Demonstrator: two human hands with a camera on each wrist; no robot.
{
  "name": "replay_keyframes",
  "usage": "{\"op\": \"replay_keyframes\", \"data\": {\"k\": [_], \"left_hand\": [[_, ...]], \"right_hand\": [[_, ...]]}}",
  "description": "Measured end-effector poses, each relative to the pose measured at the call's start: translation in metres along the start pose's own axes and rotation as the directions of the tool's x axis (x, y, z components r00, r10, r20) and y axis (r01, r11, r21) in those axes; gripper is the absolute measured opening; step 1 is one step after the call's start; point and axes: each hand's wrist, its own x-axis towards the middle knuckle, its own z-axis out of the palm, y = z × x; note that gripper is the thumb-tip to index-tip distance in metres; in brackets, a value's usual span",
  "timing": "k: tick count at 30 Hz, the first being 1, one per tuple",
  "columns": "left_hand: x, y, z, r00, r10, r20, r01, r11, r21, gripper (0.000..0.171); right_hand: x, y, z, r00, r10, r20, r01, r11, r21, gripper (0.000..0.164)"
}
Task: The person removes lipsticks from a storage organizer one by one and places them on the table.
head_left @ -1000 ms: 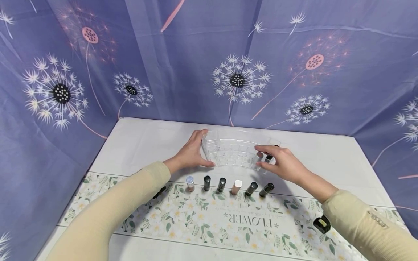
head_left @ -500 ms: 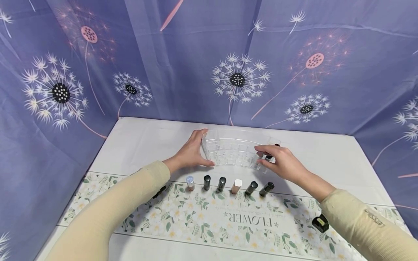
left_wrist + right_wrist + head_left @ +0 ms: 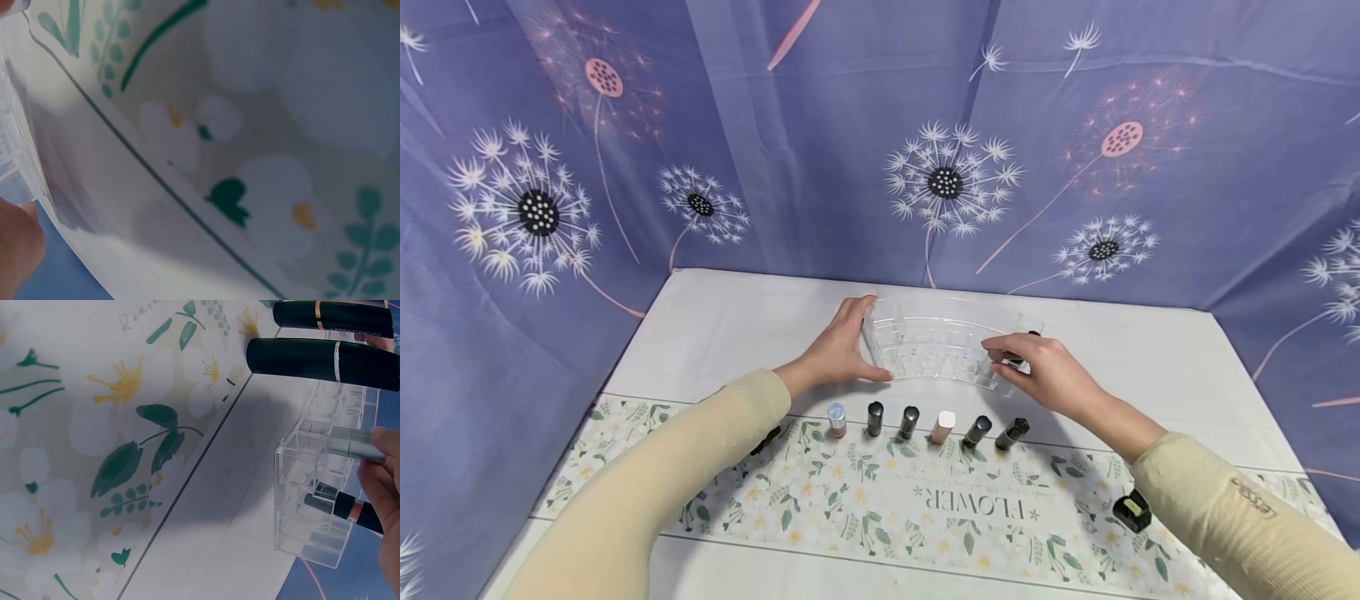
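A clear, curved tiered lipstick organizer (image 3: 936,362) stands toward the back of the white table. My left hand (image 3: 835,346) grips its left end, thumb at the front corner and fingers at the back. At the right end, my right hand (image 3: 1051,371) pinches a silver-grey lipstick (image 3: 351,443) whose lower part is inside a front compartment. Beside it in the organizer is a black lipstick with a pinkish band (image 3: 357,511), partly behind my right fingers. The left wrist view shows only my left thumb (image 3: 19,244) at the organizer's edge.
In front of the organizer stands a row of several lipsticks: a pale blue-topped one (image 3: 837,419), a white-topped pinkish one (image 3: 943,427) and black ones (image 3: 978,432). They stand along a floral mat (image 3: 820,517). A purple dandelion curtain (image 3: 820,167) surrounds the table.
My right hand has shifted slightly left, its thumb and index finger closer together around the silver-grey lipstick. My left hand and the row of lipsticks stay where they were.
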Motion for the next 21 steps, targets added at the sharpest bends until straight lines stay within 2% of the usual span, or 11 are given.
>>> {"op": "replay_keyframes", "data": {"k": [16, 21], "left_hand": [[-0.001, 0.003, -0.001, 1.0, -0.009, 0.005, 0.009, 1.0, 0.004, 0.136], [-0.002, 0.006, -0.002, 1.0, -0.015, 0.008, 0.015, 1.0, 0.0, 0.136]], "right_hand": [[0.006, -0.006, -0.014, 0.999, -0.018, -0.049, 0.02, 1.0, 0.021, 0.04], [0.007, -0.012, -0.021, 0.999, 0.019, -0.05, -0.017, 0.999, 0.049, 0.039]]}}
